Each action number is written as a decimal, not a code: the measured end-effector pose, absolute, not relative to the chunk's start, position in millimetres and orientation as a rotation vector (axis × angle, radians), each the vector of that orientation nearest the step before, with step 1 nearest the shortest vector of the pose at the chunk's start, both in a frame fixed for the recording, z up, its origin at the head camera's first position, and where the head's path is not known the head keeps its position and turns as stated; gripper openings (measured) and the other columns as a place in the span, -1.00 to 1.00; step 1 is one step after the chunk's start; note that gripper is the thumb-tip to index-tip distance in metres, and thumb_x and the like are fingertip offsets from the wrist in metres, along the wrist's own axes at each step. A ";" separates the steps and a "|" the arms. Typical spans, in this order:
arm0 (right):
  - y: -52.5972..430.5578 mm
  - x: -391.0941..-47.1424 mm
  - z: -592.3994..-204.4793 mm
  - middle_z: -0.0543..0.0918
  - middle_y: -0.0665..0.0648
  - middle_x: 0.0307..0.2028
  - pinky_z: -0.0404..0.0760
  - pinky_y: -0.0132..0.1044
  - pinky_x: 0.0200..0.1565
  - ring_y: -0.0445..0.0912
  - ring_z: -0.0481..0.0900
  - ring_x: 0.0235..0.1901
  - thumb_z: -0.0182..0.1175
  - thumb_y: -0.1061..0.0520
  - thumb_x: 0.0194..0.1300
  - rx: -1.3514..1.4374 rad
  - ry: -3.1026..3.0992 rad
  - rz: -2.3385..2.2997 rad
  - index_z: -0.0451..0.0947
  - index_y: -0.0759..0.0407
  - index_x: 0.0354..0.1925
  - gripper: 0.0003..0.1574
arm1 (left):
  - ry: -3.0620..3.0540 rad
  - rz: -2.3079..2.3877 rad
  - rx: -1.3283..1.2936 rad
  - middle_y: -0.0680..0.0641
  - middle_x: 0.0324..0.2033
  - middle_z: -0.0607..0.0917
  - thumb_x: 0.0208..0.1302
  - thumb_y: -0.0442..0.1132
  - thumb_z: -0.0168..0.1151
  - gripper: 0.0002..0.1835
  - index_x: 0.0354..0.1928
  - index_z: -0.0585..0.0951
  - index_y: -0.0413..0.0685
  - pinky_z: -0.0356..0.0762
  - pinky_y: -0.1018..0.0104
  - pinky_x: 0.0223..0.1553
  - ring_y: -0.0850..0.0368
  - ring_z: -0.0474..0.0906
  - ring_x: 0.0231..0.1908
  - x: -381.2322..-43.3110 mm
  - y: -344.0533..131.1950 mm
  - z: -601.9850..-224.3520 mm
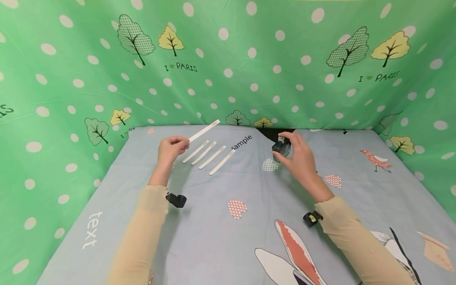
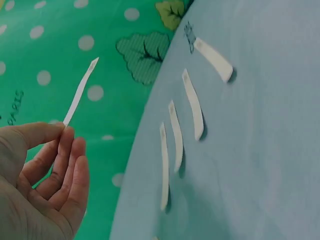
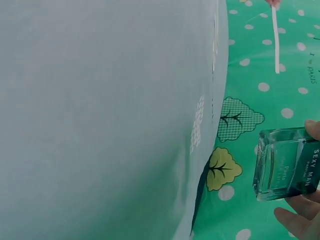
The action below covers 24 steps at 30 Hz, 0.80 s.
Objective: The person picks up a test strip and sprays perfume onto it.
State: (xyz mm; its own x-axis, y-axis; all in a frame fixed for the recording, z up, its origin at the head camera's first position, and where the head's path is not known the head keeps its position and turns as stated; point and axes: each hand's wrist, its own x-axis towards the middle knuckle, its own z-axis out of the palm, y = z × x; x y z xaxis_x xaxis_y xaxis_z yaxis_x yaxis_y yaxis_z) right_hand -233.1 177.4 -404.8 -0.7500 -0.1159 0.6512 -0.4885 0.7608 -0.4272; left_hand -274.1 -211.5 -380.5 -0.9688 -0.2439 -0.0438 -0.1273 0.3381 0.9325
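Note:
My left hand (image 1: 170, 152) pinches one end of a white perfume test strip (image 1: 204, 131) between thumb and fingers, and the strip slants up to the right above the cloth. In the left wrist view that strip (image 2: 80, 95) stands out from the fingertips. My right hand (image 1: 301, 160) grips a dark, clear-based glass perfume bottle (image 1: 282, 149). One finger lies on the bottle's top, and the thumb is at its lower side. The right wrist view shows the bottle (image 3: 280, 162) with "SEXY MAN" lettering. Several more test strips (image 1: 222, 162) lie side by side on the cloth.
A blue-grey printed cloth (image 1: 206, 237) covers the table. Green dotted fabric (image 1: 228, 91) hangs behind and at both sides. A dark patch (image 1: 265, 134) shows at the table's far edge, behind the bottle. Each wrist wears a small black camera (image 1: 177, 200).

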 end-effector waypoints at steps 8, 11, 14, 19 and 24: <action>187.3 -232.4 -412.2 0.57 0.24 0.14 0.59 0.11 0.01 0.19 0.54 0.10 0.51 0.15 0.09 0.408 -2.430 0.901 0.42 0.13 0.23 -0.23 | -2.473 -1.655 0.584 -0.02 -0.34 0.73 0.35 -0.19 0.23 -0.65 0.03 0.67 -0.31 0.70 0.40 -0.10 0.40 0.62 -0.42 -275.0 -238.1 -406.2; 193.5 -231.8 -419.2 0.56 0.29 0.13 0.66 0.08 -0.06 0.20 0.55 0.06 0.51 0.22 0.09 0.421 -2.457 0.995 0.37 0.16 0.28 -0.17 | -2.496 -1.630 0.659 0.01 -0.41 0.73 0.34 -0.20 0.24 -0.65 0.03 0.66 -0.33 0.70 0.47 -0.26 0.41 0.61 -0.49 -273.5 -247.5 -418.4; 201.1 -231.4 -426.8 0.56 0.35 0.12 0.69 0.10 -0.02 0.23 0.58 0.06 0.48 0.29 0.09 0.428 -2.503 1.125 0.29 0.17 0.34 -0.09 | -2.548 -1.597 0.685 -0.06 -0.39 0.77 0.35 -0.19 0.23 -0.62 0.05 0.64 -0.36 0.66 0.52 -0.40 0.41 0.62 -0.54 -271.2 -256.5 -426.9; 216.4 -228.5 -432.7 0.50 0.44 0.17 0.63 0.12 0.10 0.30 0.57 0.12 0.42 0.33 0.15 0.426 -2.605 1.339 0.12 0.11 0.44 0.02 | -2.717 -1.234 0.637 -0.24 -0.12 0.76 0.40 -0.09 0.17 -0.60 0.07 0.62 -0.29 0.67 0.36 -0.27 0.20 0.69 -0.38 -267.4 -264.3 -427.7; 234.8 -229.1 -415.2 0.29 0.45 0.40 0.38 0.26 0.32 0.37 0.32 0.36 0.38 0.11 0.27 0.474 -2.742 1.335 -0.01 0.10 0.52 0.06 | -2.834 -0.862 0.380 -0.29 0.17 0.59 0.42 -0.11 0.12 -0.55 0.24 0.50 -0.21 0.48 -0.09 0.18 -0.23 0.53 0.12 -275.7 -255.7 -406.5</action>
State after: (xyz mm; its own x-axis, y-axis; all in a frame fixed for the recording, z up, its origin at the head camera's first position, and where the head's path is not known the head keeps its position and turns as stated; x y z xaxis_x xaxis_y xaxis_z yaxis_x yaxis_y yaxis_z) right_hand -229.1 234.8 -415.2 -0.9513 -0.2490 0.1819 -0.2967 0.5787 -0.7596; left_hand -275.7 -255.7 -406.5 -0.9558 -0.2846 0.0734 -0.1956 0.8023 0.5640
